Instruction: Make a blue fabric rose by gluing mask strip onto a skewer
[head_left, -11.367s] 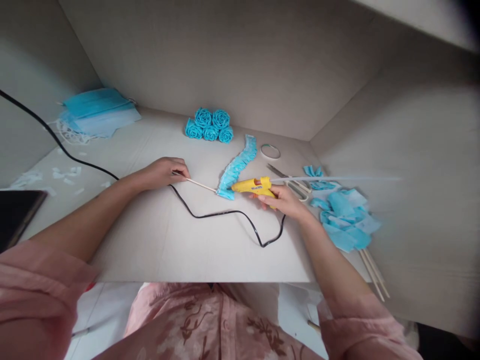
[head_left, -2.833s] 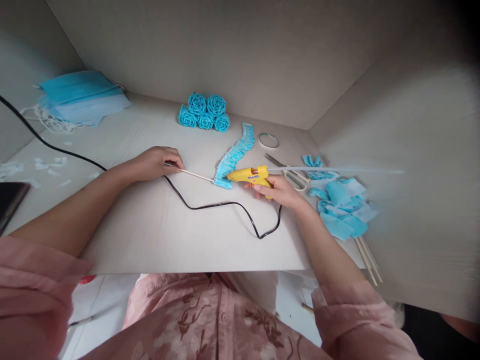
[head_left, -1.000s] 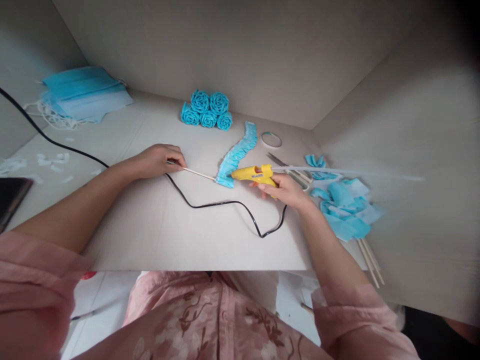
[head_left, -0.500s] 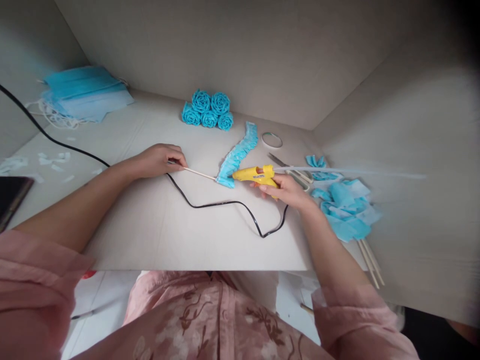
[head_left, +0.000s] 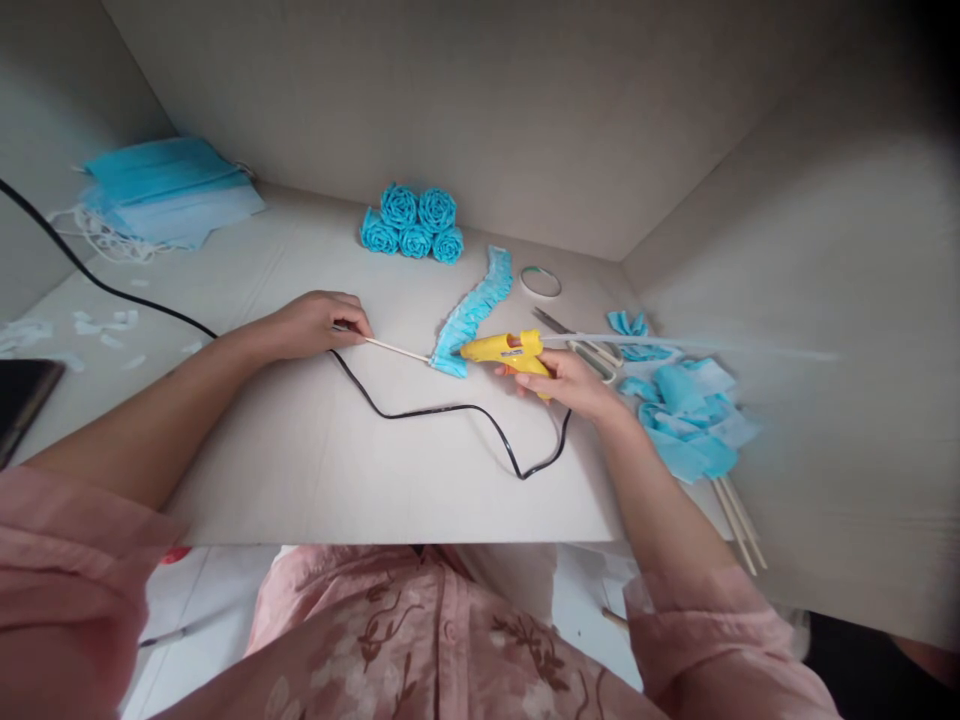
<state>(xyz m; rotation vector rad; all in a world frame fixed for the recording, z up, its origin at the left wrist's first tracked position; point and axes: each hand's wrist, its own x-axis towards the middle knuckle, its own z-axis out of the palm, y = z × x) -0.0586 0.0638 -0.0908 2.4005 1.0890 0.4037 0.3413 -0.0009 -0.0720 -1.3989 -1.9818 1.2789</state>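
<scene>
Pinched in my left hand [head_left: 336, 322] is a thin wooden stick [head_left: 399, 349]. Its far end meets the near end of a gathered blue fabric strip [head_left: 474, 308], which lies in a curve on the table. My right hand [head_left: 564, 380] is wrapped round the handle of a yellow glue gun [head_left: 510, 352]. The gun's nozzle points left at the strip's lower end; whether it touches cannot be made out. A long clear glue stick [head_left: 697, 346] juts from the gun's back. From the handle, a black cord [head_left: 431, 409] runs left over the table and under my left forearm.
Rolled blue fabric roses [head_left: 416, 222] are stacked at the back. Blue face masks [head_left: 172, 190] lie at the back left, near white scraps [head_left: 105, 322] and a dark phone-like object [head_left: 24, 400]. Scissors [head_left: 592, 350], a tape ring [head_left: 541, 282], blue scraps [head_left: 694, 415] and spare sticks [head_left: 739, 522] lie right.
The whole view has shifted slightly. The glue gun's nozzle remains by the strip's lower end, and both hands keep their grips.
</scene>
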